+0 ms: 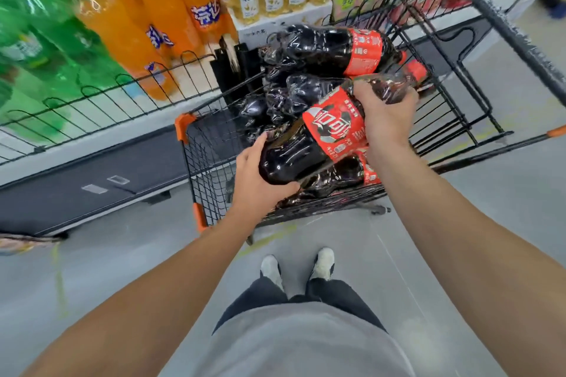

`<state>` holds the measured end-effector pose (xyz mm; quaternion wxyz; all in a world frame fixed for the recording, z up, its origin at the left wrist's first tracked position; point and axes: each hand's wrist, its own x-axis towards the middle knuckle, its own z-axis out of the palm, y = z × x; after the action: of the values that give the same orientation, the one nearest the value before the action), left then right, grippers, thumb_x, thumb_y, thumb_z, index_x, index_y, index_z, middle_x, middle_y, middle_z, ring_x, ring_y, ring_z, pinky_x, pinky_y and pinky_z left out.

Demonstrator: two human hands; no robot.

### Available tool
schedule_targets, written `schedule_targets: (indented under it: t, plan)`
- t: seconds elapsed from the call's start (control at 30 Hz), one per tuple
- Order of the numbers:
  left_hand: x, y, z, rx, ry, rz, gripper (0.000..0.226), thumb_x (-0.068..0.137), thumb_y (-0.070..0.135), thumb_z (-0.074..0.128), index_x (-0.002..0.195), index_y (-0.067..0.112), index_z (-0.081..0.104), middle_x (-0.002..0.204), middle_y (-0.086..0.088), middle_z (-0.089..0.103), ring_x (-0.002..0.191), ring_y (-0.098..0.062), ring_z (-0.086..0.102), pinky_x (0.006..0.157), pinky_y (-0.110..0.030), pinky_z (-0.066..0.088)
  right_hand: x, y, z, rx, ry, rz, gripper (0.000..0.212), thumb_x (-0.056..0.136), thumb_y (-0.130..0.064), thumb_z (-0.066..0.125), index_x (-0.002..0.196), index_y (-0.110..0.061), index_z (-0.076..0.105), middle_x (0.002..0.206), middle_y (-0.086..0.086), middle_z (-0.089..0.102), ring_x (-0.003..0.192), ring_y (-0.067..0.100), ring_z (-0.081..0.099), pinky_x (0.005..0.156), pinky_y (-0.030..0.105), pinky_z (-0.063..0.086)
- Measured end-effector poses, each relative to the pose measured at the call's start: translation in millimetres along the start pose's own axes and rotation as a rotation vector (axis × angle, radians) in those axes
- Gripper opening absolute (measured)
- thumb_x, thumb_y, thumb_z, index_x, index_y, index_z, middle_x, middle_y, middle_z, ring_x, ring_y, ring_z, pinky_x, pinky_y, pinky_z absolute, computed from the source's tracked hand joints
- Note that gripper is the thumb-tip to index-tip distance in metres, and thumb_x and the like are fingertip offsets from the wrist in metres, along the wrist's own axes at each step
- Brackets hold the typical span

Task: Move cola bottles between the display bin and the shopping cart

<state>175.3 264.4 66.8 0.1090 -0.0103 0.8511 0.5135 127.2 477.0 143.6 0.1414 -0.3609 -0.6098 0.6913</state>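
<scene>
While my left hand [260, 184] cups the base and my right hand [387, 115] grips the neck, the cola bottle [309, 144] lies over the cart [196, 162], feeling full, heavy, slick.

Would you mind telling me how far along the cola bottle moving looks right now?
Several dark cola bottles with red labels already lie piled in the black wire shopping cart. In hand: the left hand cups the base and the right hand grips the neck end of one large red-labelled cola bottle, held over the pile. Direction of travel and how many remain cannot be told from this picture.
</scene>
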Motion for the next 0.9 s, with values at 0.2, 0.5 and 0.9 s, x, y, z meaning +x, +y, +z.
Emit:
schedule_targets:
  t: [0.2, 0.5, 0.9]
  plan:
    - [-34.3, -19.4, -50.5, -0.019, 0.098, -0.015, 0.11, 0.067, 0.022, 0.091, 0.155, 0.035, 0.028, 0.137, 0.006, 0.033, 0.118, -0.003, 0.038, 0.103, -0.019, 0.03, -63.2, -3.0, 36.6, -0.043, -0.071, -0.078, 0.096, 0.054, -0.052, 0.086, 0.135, -0.02, 0.048, 0.115, -0.001, 0.069, 0.096, 0.016, 0.073, 0.089, 0.044, 0.062]
    - [-130.5, -58.0, -92.6, -0.032, 0.408, -0.051, 0.105, 0.059, 0.022, 0.094, 0.149, 0.022, 0.04, 0.137, 0.002, 0.041, 0.115, 0.005, 0.035, 0.1, -0.004, 0.029, -161.3, 11.5, 67.4, -0.095, -0.344, -0.194, 0.076, 0.064, -0.044, 0.086, 0.128, -0.026, 0.049, 0.114, -0.007, 0.067, 0.099, 0.009, 0.07, 0.097, 0.043, 0.057]
    - [-262.0, -109.3, -167.1, -0.115, 0.684, -0.19, 0.104, 0.057, 0.024, 0.095, 0.147, 0.03, 0.042, 0.131, 0.004, 0.045, 0.118, -0.007, 0.048, 0.099, -0.022, 0.038, -310.1, 44.2, 113.6, -0.179, -0.65, -0.222, 0.074, 0.054, -0.056, 0.082, 0.116, -0.039, 0.045, 0.113, -0.011, 0.061, 0.103, 0.013, 0.068, 0.096, 0.046, 0.058]
